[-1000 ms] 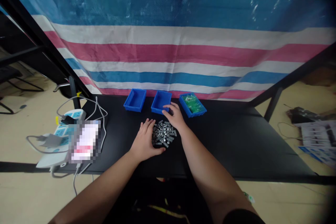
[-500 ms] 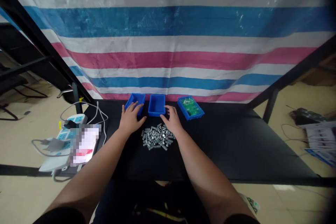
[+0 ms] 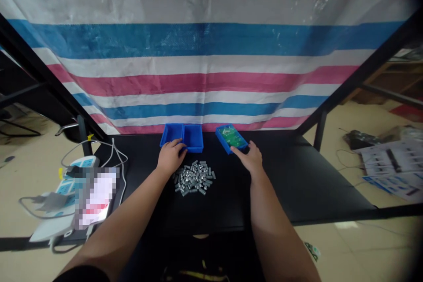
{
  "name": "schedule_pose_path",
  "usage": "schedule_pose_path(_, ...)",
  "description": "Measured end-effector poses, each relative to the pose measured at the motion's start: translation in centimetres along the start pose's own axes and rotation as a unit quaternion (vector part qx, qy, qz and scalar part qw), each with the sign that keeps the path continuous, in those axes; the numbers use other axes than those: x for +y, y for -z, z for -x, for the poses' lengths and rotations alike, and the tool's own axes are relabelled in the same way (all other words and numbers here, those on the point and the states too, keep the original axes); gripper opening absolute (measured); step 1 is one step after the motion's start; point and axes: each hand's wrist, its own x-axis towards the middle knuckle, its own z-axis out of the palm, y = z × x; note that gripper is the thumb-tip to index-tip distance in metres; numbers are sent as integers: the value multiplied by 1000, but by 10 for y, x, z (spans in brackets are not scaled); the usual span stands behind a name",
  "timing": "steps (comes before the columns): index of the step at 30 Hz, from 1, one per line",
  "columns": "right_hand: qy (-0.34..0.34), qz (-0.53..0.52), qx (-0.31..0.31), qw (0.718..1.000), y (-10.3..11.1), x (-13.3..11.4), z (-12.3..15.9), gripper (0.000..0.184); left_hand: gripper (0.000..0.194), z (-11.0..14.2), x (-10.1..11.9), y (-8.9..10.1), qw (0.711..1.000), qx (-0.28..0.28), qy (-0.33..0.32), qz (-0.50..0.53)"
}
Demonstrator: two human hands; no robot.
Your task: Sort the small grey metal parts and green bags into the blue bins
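Spanning the green-filled tray [image 3: 223, 142] right of the metal pile [image 3: 194, 178], the spread right hand [image 3: 252, 159] could spill it by tilting; the left hand [image 3: 169, 157] hides its grip.

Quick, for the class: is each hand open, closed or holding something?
Left hand: at the middle tray; open or closed cannot be told.
Right hand: open, spread at a corner of the right tray.

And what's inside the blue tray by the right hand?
Green pieces, too small to identify. They cover most of the bottom of the tray, so whatever lies beneath them can't be seen.
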Motion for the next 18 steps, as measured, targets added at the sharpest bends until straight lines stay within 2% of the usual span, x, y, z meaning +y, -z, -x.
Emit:
schedule_pose_path(3,-23,24,-16,999,-9,-8,6,109,27,-4,2,-4,1000,3,2,13)
schedule_pose_path(6,-37,22,-23,999,-12,-20,12,104,27,-4,7,-1,1000,20,-7,18)
schedule_pose_path(11,-44,-123,34,991,-8,-19,14,89,28,17,26,17,995,76,-6,61)
schedule_pose_path(14,-80,-260,35,962,-4,-16,21,86,24,41,42,29,989,85,7,120)
schedule_pose_path(18,-90,-425,-49,899,8,-14,47,76,22,80,61,41,985,77,26,149)
